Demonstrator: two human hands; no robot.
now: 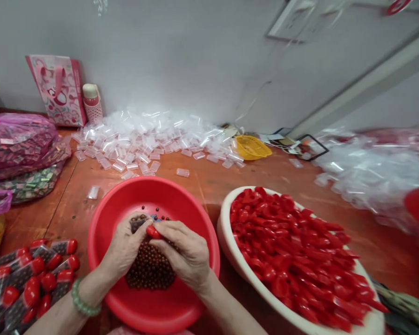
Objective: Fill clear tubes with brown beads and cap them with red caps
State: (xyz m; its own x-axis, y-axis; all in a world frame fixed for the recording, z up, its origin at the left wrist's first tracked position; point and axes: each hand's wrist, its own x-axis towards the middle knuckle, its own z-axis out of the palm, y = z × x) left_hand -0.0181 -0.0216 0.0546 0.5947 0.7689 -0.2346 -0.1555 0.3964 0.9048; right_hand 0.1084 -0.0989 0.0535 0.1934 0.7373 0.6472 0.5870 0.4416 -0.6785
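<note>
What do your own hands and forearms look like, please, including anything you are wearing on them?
Both my left hand and right hand are ungloved, and no sleeves show on the visible forearms. A pale green bracelet of round, smooth beads circles my left wrist; I see nothing worn on the right one.

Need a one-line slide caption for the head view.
Two hands fit a red cap to a bead-filled container above a red basin.
</note>
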